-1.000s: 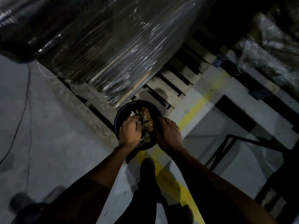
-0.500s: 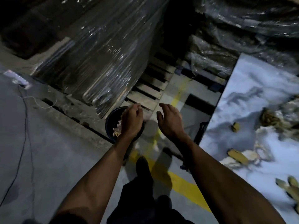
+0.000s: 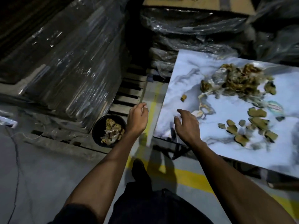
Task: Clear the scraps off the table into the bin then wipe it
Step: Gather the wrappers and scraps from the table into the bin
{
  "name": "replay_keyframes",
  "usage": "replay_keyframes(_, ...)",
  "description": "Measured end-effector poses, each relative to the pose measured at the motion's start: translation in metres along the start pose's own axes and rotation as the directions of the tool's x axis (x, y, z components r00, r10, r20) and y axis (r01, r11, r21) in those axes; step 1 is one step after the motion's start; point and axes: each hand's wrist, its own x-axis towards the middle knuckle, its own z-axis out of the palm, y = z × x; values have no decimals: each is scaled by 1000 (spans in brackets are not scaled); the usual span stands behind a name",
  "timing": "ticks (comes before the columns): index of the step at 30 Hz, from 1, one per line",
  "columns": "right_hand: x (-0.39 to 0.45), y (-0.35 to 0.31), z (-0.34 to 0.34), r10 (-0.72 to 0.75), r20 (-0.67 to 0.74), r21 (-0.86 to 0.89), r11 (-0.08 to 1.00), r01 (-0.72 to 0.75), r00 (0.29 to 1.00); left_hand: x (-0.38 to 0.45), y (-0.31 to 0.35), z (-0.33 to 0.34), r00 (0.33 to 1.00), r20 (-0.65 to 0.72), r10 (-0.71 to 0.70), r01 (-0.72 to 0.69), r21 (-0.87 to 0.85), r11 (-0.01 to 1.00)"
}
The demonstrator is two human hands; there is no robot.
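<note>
Reaching: both our hands hang empty between bin and table, w/ nothing in either.
Left hand (image 3: 137, 117): fingers loosely curled, holding nothing, just right of the bin (image 3: 98, 136); our guess is it sits there b/c the bin is where each load gets dropped.
Right hand (image 3: 187, 125): fingers spread & relaxed, over the near-left corner of the table (image 3: 181, 70), palm down; looks set to gather more.
Bin: dark round tub on the floor, left of the table, against the wrapped pallet stack (image 3: 64, 65); some scraps already inside. Low & close, so a load needs only a short carry.
Scraps: big tangled pile (image 3: 234, 80) at the far side of the table, flat peel pieces (image 3: 239, 131) nearer on the right, one small bit (image 3: 183, 97) alone near the left edge.
Table: marbled light top, smeared around the pile; wiping can't start until it's bare.
Progress: approx. early, most scraps not yet moved; no cloth in view.
Risk: wet bits may drop on the floor (image 3: 40, 167) btw table & bin.
</note>
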Motion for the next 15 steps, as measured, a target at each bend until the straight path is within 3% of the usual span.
replay_keyframes(5,-30,40,-22,124,-96,43,992,-120,988,-9,24,30,996,51,73,-74,29,997)
replay_keyframes(9,-34,72,-34,287,-150,75,958,-278,946,-2,35,58,970,195,143,-152,31,988)
replay_keyframes(15,-25,112,-47,513,-300,67,853,-518,804,35,42,102,820,518,243,-396,208,894)
